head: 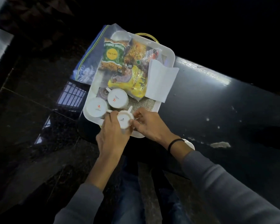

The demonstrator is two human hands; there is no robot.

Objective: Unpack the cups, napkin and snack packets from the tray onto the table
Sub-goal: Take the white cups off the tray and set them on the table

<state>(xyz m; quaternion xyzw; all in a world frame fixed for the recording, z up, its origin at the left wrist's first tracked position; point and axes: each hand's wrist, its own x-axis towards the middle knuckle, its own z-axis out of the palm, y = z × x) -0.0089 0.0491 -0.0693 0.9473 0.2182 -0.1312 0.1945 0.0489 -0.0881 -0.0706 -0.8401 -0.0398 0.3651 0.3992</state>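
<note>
A white tray point(169, 50) sits on the left end of a dark glossy table point(217, 102). Three white cups stand upside down at its near end. My left hand point(111, 135) and my right hand point(149, 125) both grip the nearest cup point(124, 120) from either side. The other two cups point(117, 98) point(96, 107) stand just behind it. A green snack packet point(113, 54), an orange one point(135, 50) and a yellow one point(132, 81) lie further back. A white napkin point(162, 80) hangs over the tray's right rim.
A clear zip bag point(89, 62) with a blue edge lies under the tray's left side, past the table's edge. A burlap mat point(145, 104) lines the tray floor. A small white object point(190, 143) shows behind my right wrist. Dark tiled floor lies to the left.
</note>
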